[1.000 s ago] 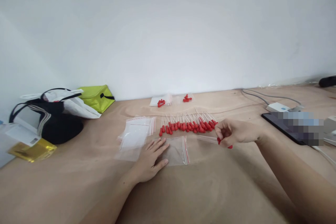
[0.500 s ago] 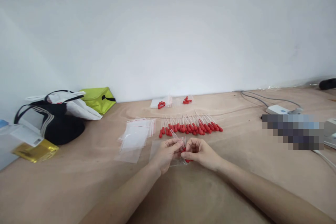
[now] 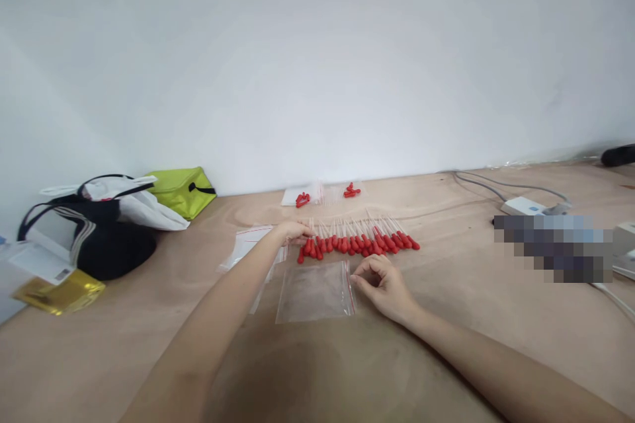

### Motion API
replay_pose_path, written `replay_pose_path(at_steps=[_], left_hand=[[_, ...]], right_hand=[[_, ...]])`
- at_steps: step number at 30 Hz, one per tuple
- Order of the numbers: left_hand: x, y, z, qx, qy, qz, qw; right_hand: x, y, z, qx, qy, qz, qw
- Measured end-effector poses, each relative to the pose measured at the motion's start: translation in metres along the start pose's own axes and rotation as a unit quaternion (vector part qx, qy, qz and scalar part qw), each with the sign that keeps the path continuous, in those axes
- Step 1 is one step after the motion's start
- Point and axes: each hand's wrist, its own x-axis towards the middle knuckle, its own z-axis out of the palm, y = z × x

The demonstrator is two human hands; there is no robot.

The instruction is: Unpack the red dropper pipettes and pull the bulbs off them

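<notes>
My left hand [image 3: 296,233] reaches to the left end of a row of droppers [image 3: 356,242] with red bulbs and thin clear stems. Its fingers are closed around the stems of some droppers there, partly hiding them. My right hand [image 3: 384,283] is by the right edge of a clear zip bag [image 3: 315,292] that lies flat on the table. Thumb and forefinger are curved and slightly apart at the bag's red-lined zip edge, with nothing visible between them. Under my left forearm lies a stack of similar zip bags [image 3: 243,242], partly covered.
Two bags with red-bulbed droppers, a left one [image 3: 292,196] and a right one [image 3: 337,193], lie near the wall. At left are a black bag [image 3: 116,248], a lime-green bag [image 3: 176,192] and a gold packet [image 3: 59,292]. A white power strip [image 3: 520,206] with cables stands right.
My left hand has moved from above the zip bag to the row's left end, taking droppers away from the bag. My right hand has let go of a red bulb; the bag now lies uncovered.
</notes>
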Motion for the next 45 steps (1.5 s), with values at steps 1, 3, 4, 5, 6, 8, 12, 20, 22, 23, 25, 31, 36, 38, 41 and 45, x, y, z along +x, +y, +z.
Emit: replay_pose_path(at_steps=[1,3,4,5,6,8,12,20,22,23,25,31,36,38,41,45], left_hand=[[0.002,-0.001,0.001,0.011,0.001,-0.004,1.000],[0.004,-0.003,0.001,0.031,0.010,-0.005,0.999],[0.004,-0.004,0.000,0.040,0.018,-0.003,0.999],[0.004,-0.005,-0.001,0.049,0.028,0.001,0.998],[0.004,-0.007,-0.002,0.060,0.040,0.007,0.997],[0.004,-0.009,-0.003,0.083,0.066,0.026,0.994],[-0.004,-0.009,-0.008,0.148,0.120,0.090,0.978],[-0.090,-0.044,0.007,0.278,0.086,0.394,0.871],[-0.110,-0.063,0.014,0.343,0.010,0.425,0.838],[-0.118,-0.071,0.017,0.373,-0.033,0.414,0.830],[-0.126,-0.082,0.021,0.407,-0.088,0.382,0.825],[-0.117,-0.088,0.020,0.345,-0.009,0.335,0.877],[-0.106,-0.091,0.016,0.312,0.103,0.327,0.886],[-0.107,-0.088,0.016,0.324,0.107,0.307,0.888],[-0.114,-0.081,0.016,0.359,0.102,0.300,0.878],[-0.116,-0.080,0.002,0.319,0.141,0.307,0.886]], right_hand=[[0.000,-0.001,0.000,-0.003,-0.004,-0.002,1.000],[0.000,-0.003,-0.001,-0.009,-0.013,-0.008,1.000],[0.000,-0.004,-0.002,-0.011,-0.018,-0.012,1.000],[0.000,-0.004,-0.002,-0.014,-0.022,-0.015,1.000],[0.000,-0.005,-0.002,-0.017,-0.027,-0.017,0.999],[0.000,-0.005,-0.002,-0.020,-0.036,-0.019,0.999],[0.000,-0.003,-0.003,-0.021,-0.047,-0.012,0.999],[-0.003,-0.010,-0.011,-0.067,-0.069,-0.120,0.988],[-0.004,-0.014,-0.013,-0.099,-0.130,-0.177,0.971],[-0.004,-0.015,-0.014,-0.116,-0.170,-0.195,0.959],[-0.005,-0.016,-0.014,-0.144,-0.245,-0.200,0.938],[-0.004,-0.011,-0.012,-0.138,-0.299,-0.161,0.930],[0.001,-0.009,-0.016,-0.086,-0.329,-0.180,0.923],[0.002,-0.009,-0.016,-0.068,-0.338,-0.187,0.920],[0.002,-0.009,-0.015,-0.063,-0.335,-0.194,0.920],[0.001,-0.009,-0.013,-0.069,-0.292,-0.180,0.937]])
